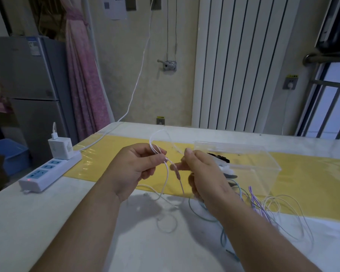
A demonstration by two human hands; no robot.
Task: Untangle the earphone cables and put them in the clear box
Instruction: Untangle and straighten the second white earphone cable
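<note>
While the pale pink earphone cable (pixel 167 173) hangs in loops above the surface (pixel 37 222), the left hand (pixel 133 169) pinches it near its top loop and the right hand (pixel 202 173) pinches another strand just beside. The clear box (pixel 263 154) stands just right of that hand on a yellow strip (pixel 106 154). Green, purple and white cables (pixel 263 205) lie tangled before the box. A power strip (pixel 47 173) sits far left.

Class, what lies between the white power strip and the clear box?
In the head view, the left hand and right hand, both holding a pale pink earphone cable above the yellow mat.
</note>
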